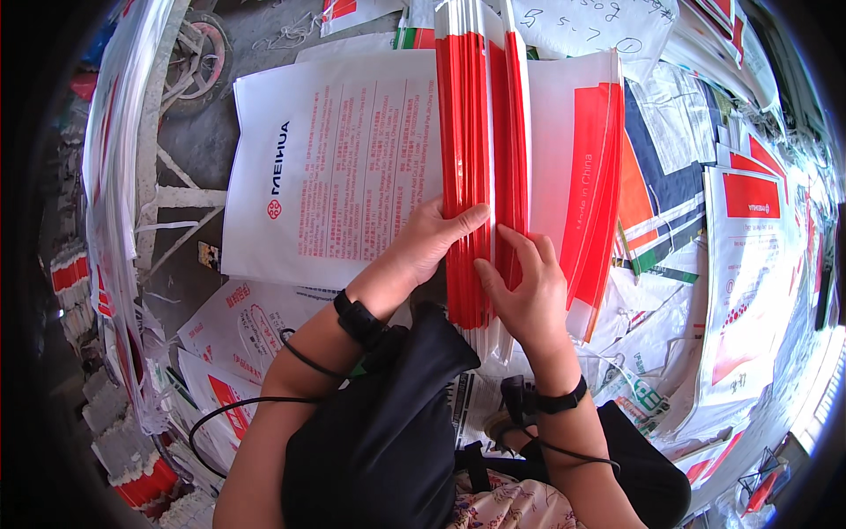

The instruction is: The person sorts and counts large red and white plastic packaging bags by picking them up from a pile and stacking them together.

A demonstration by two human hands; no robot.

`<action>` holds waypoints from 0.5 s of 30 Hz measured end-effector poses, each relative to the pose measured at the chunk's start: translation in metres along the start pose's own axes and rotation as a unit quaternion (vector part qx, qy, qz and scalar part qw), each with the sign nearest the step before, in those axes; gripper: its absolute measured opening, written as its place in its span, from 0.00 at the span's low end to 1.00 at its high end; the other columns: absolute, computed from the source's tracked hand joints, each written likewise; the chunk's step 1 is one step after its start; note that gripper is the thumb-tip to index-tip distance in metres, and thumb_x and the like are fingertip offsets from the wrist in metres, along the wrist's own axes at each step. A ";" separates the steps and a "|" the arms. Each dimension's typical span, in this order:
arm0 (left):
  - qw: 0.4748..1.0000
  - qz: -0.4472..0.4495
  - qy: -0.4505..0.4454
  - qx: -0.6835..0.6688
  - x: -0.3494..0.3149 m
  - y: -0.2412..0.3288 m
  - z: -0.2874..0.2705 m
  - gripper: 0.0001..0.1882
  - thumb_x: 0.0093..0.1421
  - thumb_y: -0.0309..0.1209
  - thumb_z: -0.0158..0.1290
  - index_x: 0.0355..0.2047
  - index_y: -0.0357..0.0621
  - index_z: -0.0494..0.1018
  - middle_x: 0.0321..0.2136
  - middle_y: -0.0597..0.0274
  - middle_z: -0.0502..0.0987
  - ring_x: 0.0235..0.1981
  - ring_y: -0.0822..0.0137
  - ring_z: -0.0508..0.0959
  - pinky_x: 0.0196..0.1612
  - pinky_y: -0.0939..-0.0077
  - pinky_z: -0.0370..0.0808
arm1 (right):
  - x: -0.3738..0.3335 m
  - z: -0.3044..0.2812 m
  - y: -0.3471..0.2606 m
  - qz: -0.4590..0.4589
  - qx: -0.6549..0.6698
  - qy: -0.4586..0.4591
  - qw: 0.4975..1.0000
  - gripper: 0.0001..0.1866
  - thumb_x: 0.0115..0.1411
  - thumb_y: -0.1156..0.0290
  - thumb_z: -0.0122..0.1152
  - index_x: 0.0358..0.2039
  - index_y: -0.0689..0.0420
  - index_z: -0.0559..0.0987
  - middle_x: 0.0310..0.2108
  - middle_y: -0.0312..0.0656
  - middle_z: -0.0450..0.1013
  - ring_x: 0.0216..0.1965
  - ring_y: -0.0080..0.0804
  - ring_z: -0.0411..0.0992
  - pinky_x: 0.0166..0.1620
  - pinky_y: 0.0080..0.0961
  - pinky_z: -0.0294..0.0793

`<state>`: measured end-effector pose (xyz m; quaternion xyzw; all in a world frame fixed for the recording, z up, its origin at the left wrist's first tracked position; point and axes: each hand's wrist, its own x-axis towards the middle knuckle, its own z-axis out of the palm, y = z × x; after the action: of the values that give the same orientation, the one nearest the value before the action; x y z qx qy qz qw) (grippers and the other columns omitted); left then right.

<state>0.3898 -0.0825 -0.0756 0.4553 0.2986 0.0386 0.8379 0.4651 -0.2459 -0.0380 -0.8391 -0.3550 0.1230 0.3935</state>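
A thick bundle of woven plastic sacks (467, 115), red and white, stands upright in front of me with its folded edges toward me. Around its left side wraps my left hand (432, 236), thumb lying across the red edges and the other fingers hidden behind. My right hand (530, 286) grips the lower right part of the bundle, its thumb and fingertips pressed to the edges near a gap between two groups of sacks. Beneath lies a flat white sack (344, 159) with printing on its left part. More sacks with red ends (592, 203) fan out at the right.
A stack of white and red sacks (747, 264) stands at the right. At the left are a metal frame (189, 197), a wheel (198, 57) and bundled sacks (115, 203). Loose printed sheets (242, 326) lie around. Black cables (256, 401) run from my wristbands.
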 end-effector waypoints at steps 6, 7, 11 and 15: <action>1.000 -0.008 -0.009 0.012 0.002 -0.001 -0.002 0.23 0.64 0.44 0.62 0.50 0.38 0.75 0.41 0.64 0.80 0.42 0.76 0.79 0.47 0.77 0.76 | -0.003 0.002 0.011 0.016 0.066 0.058 0.996 0.25 0.56 0.81 0.59 0.56 0.59 0.77 0.38 0.51 0.74 0.34 0.47 0.77 0.37 0.38 0.79; 1.000 -0.001 -0.013 0.011 0.002 -0.001 -0.002 0.23 0.64 0.44 0.62 0.50 0.38 0.75 0.41 0.64 0.80 0.42 0.76 0.79 0.47 0.77 0.76 | -0.002 0.002 0.007 0.042 0.103 0.060 0.992 0.27 0.55 0.84 0.55 0.57 0.57 0.78 0.37 0.50 0.74 0.34 0.46 0.77 0.37 0.37 0.79; 1.000 0.008 0.002 0.001 0.002 -0.001 0.001 0.24 0.64 0.45 0.62 0.50 0.38 0.75 0.40 0.65 0.80 0.41 0.77 0.78 0.46 0.77 0.75 | -0.003 -0.001 0.011 0.000 0.026 -0.006 1.000 0.23 0.57 0.82 0.57 0.54 0.56 0.80 0.38 0.49 0.74 0.34 0.46 0.77 0.37 0.37 0.79; 1.000 0.001 -0.008 0.003 0.002 -0.003 -0.002 0.26 0.64 0.46 0.61 0.52 0.37 0.74 0.42 0.64 0.79 0.43 0.76 0.78 0.49 0.76 0.75 | 0.000 -0.001 0.003 0.013 0.029 -0.010 0.999 0.18 0.57 0.71 0.66 0.49 0.56 0.81 0.38 0.48 0.74 0.35 0.47 0.78 0.38 0.38 0.79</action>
<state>0.3898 -0.0825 -0.0795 0.4585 0.2916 0.0355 0.8387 0.4667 -0.2480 -0.0399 -0.8303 -0.3444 0.1465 0.4129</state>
